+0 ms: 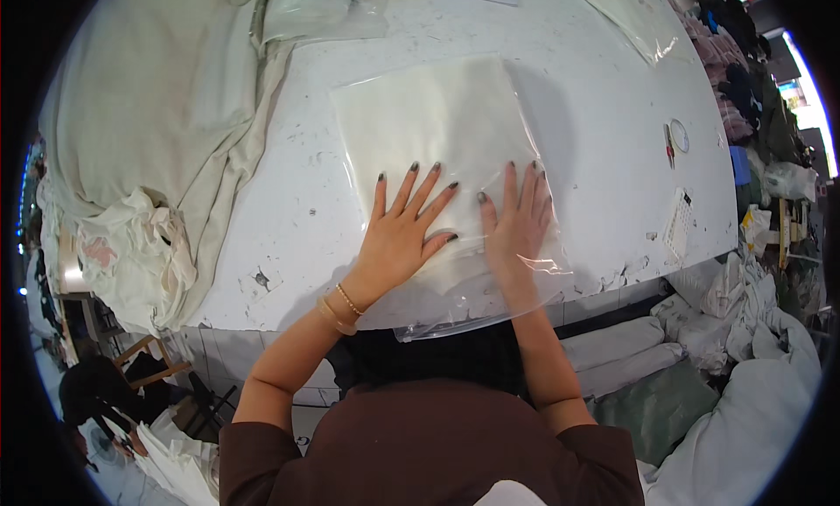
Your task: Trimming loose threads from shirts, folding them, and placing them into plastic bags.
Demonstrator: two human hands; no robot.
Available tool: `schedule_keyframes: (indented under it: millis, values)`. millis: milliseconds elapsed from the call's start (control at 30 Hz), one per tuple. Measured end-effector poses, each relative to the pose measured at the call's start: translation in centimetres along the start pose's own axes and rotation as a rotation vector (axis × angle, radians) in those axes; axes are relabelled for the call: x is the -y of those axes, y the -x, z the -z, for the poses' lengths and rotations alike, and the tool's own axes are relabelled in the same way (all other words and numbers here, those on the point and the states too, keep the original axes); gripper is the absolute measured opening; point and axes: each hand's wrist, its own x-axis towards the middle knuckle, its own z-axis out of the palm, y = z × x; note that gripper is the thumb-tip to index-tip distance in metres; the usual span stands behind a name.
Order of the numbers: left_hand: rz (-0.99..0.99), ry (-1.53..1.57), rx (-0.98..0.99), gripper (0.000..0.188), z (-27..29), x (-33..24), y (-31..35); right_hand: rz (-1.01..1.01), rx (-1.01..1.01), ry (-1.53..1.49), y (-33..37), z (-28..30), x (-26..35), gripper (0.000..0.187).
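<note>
A clear plastic bag lies on the table in front of me, with a flat, folded cream cloth inside. Its loose end hangs over the near table edge. My left hand rests flat on top of the bag, fingers spread, a bracelet and a bangle on the wrist. Beside it, my right hand lies flat on the cloth with its fingers extended. Clear film covers the right hand and wrist, which appear to be inside the bag. Neither hand grips anything.
Heaped beige cloth covers the table's left side, with a crumpled white garment at its near end. Small snips, a tape roll and a white card lie right. Another bagged item is far right. Wrapped bundles sit below.
</note>
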Motion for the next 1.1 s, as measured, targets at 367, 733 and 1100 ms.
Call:
schedule_keyframes:
  millis: [367,733,1100]
  values:
    - [0.128,0.140,-0.122,0.072,2.4,-3.3,-1.7,0.601,1.194,-0.763,9.8,11.1,-2.9,0.049]
    - [-0.108,0.521,-0.094,0.047,3.3,-5.0,-0.8,-0.319,0.521,-0.918,-5.5,4.7,-6.5,0.037]
    - [0.428,1.086,-0.550,0.029,6.3,3.8,5.2,-0.251,0.684,-1.181,-9.1,20.5,1.0,0.045]
